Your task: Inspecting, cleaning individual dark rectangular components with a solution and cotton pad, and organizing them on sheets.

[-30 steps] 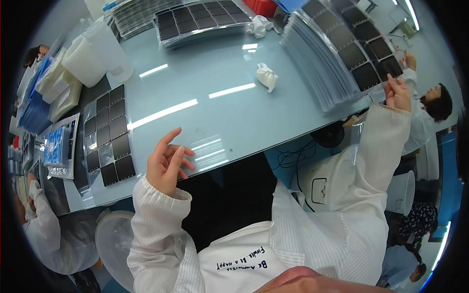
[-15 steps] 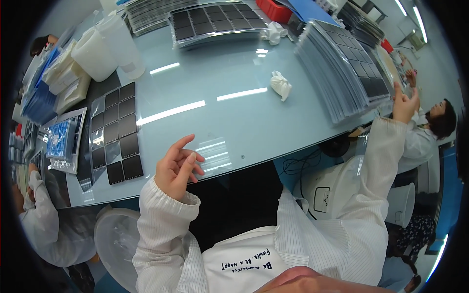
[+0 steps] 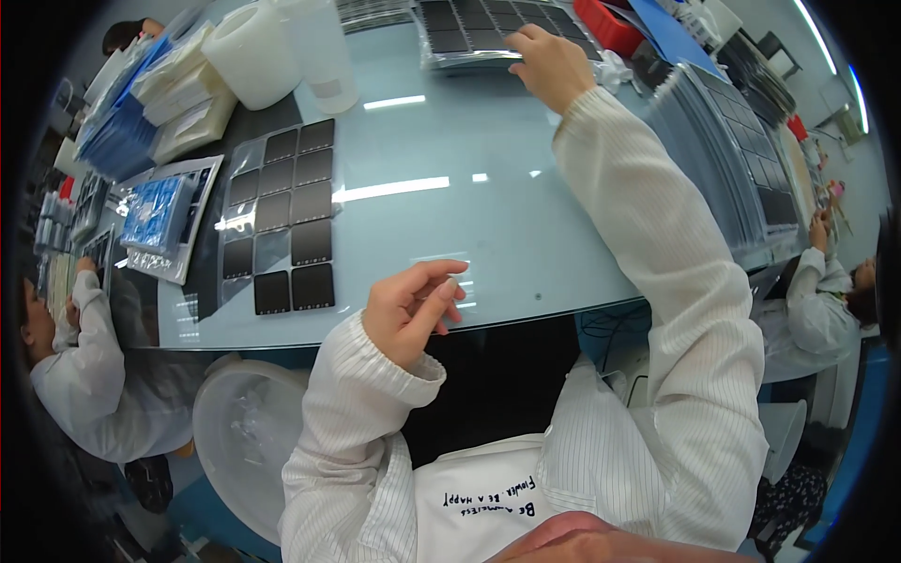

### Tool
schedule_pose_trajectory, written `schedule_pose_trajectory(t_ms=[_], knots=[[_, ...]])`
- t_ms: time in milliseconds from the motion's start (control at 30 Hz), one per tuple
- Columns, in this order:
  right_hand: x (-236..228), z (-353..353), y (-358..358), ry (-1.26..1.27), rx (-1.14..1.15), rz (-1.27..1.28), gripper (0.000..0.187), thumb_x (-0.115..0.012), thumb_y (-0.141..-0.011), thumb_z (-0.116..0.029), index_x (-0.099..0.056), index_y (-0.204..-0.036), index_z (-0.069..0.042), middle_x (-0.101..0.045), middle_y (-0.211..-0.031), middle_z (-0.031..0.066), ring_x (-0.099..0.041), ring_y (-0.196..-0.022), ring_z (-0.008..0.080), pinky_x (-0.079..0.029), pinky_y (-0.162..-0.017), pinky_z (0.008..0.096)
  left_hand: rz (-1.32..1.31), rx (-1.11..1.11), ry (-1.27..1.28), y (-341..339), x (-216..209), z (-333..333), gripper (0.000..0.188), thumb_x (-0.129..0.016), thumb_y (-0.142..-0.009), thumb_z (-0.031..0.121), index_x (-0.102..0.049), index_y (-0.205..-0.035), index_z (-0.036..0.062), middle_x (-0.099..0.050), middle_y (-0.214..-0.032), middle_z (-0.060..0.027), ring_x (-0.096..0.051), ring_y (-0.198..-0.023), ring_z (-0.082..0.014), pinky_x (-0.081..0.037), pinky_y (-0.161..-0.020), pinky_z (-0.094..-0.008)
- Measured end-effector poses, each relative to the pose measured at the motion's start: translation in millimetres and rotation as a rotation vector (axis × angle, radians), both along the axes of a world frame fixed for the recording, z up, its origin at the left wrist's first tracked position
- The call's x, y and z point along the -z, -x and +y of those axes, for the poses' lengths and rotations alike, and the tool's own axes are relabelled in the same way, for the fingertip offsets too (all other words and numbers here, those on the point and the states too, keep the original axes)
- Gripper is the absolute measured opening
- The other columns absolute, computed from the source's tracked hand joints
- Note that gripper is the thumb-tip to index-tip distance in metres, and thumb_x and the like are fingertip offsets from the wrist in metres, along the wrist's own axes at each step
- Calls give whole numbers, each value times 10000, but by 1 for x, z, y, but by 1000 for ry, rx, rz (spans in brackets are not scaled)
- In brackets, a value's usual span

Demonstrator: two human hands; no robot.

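My right hand [image 3: 549,66] reaches out over the front part of a far stack of clear trays holding dark square panels [image 3: 488,21]. Its visible fingertips are bent and apart, and no held object shows; whether they touch the tray cannot be told. Above the table's near edge hovers my left hand [image 3: 413,308], loosely curled with fingers apart and nothing in it. To its left lies a clear tray with dark square panels [image 3: 293,211]; a few of its pockets hold no panel.
A tall stack of clear trays [image 3: 718,169] stands at right, a red bin [image 3: 610,26] at the back. Bagged blue pieces [image 3: 155,216] and white containers [image 3: 251,54] are at left. A white bin [image 3: 235,450] sits below the table. Co-workers are on both sides.
My right hand has moved from beside the right-hand stack leftward to the far tray stack. The view has shifted. The crumpled white wad on the table is now hidden, apparently behind my right sleeve.
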State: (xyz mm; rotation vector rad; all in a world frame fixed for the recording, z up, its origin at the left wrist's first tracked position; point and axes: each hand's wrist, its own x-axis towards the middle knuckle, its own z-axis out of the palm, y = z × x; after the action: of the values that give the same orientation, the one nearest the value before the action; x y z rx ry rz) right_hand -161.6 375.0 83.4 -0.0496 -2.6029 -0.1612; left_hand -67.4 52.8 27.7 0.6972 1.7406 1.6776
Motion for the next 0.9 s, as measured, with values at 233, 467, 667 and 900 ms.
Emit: schedule_pose_trajectory(t_ms=[233, 467, 667, 900], knots=[[4, 1, 53, -383, 160, -170, 188, -592, -835, -74, -632, -1014, -113, -653, -931, 52, -620, -969, 222, -546, -755, 341, -19, -7, -58, 5, 4, -5, 251, -491, -953, 121, -589, -1140, -15, -640, -836, -79, -608, -690, -112, -499, -595, -228], [-2, 27, 59, -259, 49, 195, 139, -644, -752, -233, -671, -693, -110, -652, -681, 87, -649, -754, 287, -518, -651, 393, -12, 51, -40, 7, 1, -3, 238, -472, -959, 85, -585, -1133, -32, -625, -848, -87, -597, -683, -126, -490, -590, -232], [-12, 9, 40, -197, 48, -150, 125, -624, -758, -206, -696, -718, -112, -674, -733, 97, -670, -766, 261, -523, -655, 383, -55, 54, -88, 7, 3, 0, 254, -464, -964, 113, -582, -1132, -37, -625, -853, -95, -606, -693, -132, -498, -592, -243], [-43, -65, -127, -81, -587, 364, 277, -620, -757, 29, -702, -1009, -50, -698, -945, 133, -667, -725, 219, -514, -605, 279, -460, -27, -329, 19, -1, 0, 433, -362, -994, 330, -570, -1155, -13, -637, -911, -135, -646, -746, -232, -534, -639, -331]])
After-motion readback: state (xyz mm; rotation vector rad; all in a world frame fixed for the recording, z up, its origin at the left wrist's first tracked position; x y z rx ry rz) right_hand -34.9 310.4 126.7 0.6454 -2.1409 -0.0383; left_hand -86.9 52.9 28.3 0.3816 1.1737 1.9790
